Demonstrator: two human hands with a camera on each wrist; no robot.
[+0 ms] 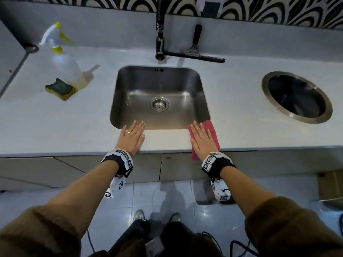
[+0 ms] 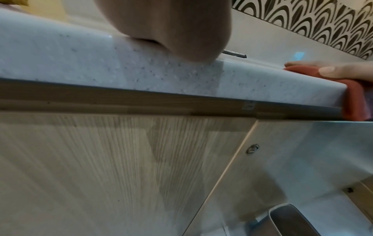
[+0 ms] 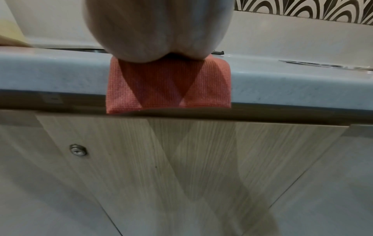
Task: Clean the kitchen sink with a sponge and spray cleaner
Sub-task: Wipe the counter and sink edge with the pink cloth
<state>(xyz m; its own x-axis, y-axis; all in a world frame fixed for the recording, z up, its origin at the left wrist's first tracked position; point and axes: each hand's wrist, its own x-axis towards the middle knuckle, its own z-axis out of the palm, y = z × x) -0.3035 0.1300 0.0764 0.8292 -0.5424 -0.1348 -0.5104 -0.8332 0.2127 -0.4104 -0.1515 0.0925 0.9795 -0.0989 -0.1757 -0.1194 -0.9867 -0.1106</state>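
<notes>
The steel sink is set in the pale counter, its drain strainer in the middle. At the far left stand a clear spray bottle with a yellow trigger and, in front of it, a yellow-and-green sponge. My left hand lies flat on the counter at the sink's near left corner, fingers straight, holding nothing. My right hand lies flat on a red cloth at the near right corner. The cloth hangs over the counter's front edge.
A black faucet rises behind the sink, with a squeegee lying beside it. A round steel-rimmed opening sits in the counter at the right. Wooden cabinet doors run below the counter edge.
</notes>
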